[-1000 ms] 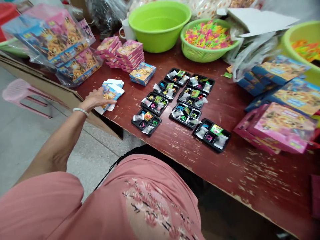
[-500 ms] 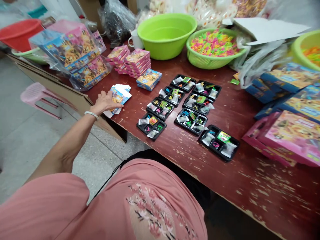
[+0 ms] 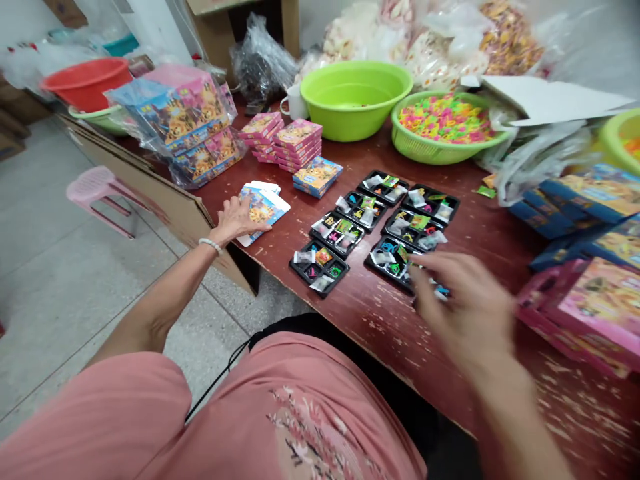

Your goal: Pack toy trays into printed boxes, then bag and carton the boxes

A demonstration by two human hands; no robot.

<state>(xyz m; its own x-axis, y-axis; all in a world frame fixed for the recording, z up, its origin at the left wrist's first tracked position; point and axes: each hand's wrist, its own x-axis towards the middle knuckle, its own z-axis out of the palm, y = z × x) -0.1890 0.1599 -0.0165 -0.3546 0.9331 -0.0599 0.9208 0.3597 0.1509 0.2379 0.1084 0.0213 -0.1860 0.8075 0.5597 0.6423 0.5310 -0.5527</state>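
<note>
My left hand (image 3: 235,220) grips flat, unfolded blue printed boxes (image 3: 265,205) near the table's left edge, its fingers bent over them and the thumb along the near side. My right hand (image 3: 457,300), blurred, is over the near right of the black compartment trays, with thumb and forefinger apart and nothing seen between them. It partly hides the nearest right-hand tray. Beside its fingertips lies another black tray (image 3: 390,261) holding small coloured plastic pieces and clear-wrapped packets. The left row ends in a similar black tray (image 3: 319,268), between my hands.
Behind stand pink boxes (image 3: 299,137), a blue box (image 3: 317,177), a green basin (image 3: 355,113) and a green basket (image 3: 447,150) of coloured pieces. Wrapped boxes (image 3: 185,120) are at left, stacked pink (image 3: 605,307) and blue boxes (image 3: 575,207) at right. A cardboard sheet (image 3: 175,207) lines the table's left side.
My right hand has come into view over the trays at right. My left hand stays on the flat boxes. The whole view has shifted, so things sit lower and further right.
</note>
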